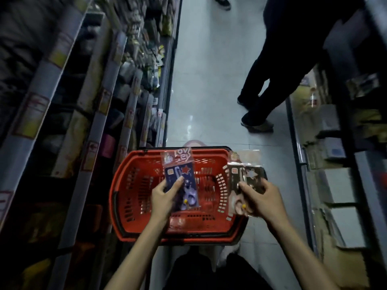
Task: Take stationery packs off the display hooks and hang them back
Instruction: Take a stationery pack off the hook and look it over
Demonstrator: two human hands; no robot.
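Both hands are full. The left hand pinches a blue pack between thumb and fingers, and the right hand grips the brown packs - seemingly more than one. They are held at lower centre of the frame, above a red basket on the floor. The packs are evidently off their hooks, so the hanging-back step appears to be next. That calls for turning to the display shelves at upper left - too blurred to pick out a free hook - and threading each pack's top hole onto one. A bystander's legs stand at upper right.
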